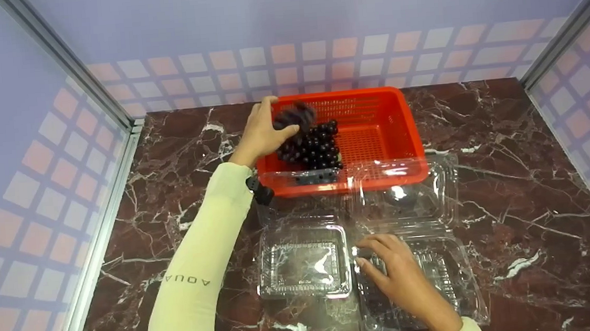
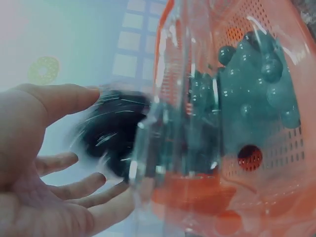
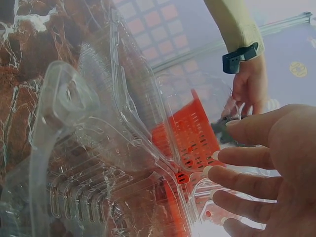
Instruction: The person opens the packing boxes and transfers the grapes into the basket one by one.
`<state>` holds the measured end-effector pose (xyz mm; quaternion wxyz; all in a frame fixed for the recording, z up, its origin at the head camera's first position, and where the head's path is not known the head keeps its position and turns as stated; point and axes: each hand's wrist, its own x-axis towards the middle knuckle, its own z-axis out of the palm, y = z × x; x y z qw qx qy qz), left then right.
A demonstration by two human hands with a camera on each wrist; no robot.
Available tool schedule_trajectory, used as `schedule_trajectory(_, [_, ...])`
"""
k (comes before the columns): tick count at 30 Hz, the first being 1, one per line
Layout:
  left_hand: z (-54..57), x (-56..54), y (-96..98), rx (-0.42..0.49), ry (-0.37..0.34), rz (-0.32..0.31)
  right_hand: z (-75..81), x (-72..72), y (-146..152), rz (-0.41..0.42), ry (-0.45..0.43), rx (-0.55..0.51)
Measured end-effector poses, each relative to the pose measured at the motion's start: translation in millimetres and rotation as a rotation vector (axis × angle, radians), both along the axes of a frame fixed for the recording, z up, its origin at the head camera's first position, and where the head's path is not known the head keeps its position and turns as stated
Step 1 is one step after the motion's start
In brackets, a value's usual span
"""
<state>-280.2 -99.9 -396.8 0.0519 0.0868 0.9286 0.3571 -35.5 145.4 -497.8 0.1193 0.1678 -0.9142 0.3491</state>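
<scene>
In the head view my left hand [image 1: 262, 131] is over the left end of the red basket [image 1: 414, 140], thumb and fingers spread apart. Right by its fingertips a bunch of dark grapes [image 1: 295, 117] shows motion-blurred while the hand looks sharp; the left wrist view shows the blurred grapes [image 2: 116, 131] beyond the spread fingers [image 2: 81, 187]. More dark grapes [image 1: 320, 147] lie below in the basket. My right hand [image 1: 401, 278], fingers extended and holding nothing, hovers over the right clear plastic clamshell box [image 1: 459, 273]. Left of it stands another open clamshell [image 1: 303, 270].
Raised clear lids [image 1: 408, 198] overlap the basket's near side in the head view. Underneath is a dark red marbled tabletop [image 1: 520, 211]. Tile-patterned walls [image 1: 313, 59] close off the back and both sides.
</scene>
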Motion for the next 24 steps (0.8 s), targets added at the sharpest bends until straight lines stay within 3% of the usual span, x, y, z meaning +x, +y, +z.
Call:
schedule_trajectory(16, [7.3, 12.3, 4.5, -0.032, -0.039, -0.049, 6.8, -3.1, -1.0, -0.034, -0.045, -0.001])
schedule_trajectory(24, [7.7, 22.2, 4.5, -0.064, -0.009, -0.089, 12.4, -7.0, 2.8, -0.020, -0.024, -0.013])
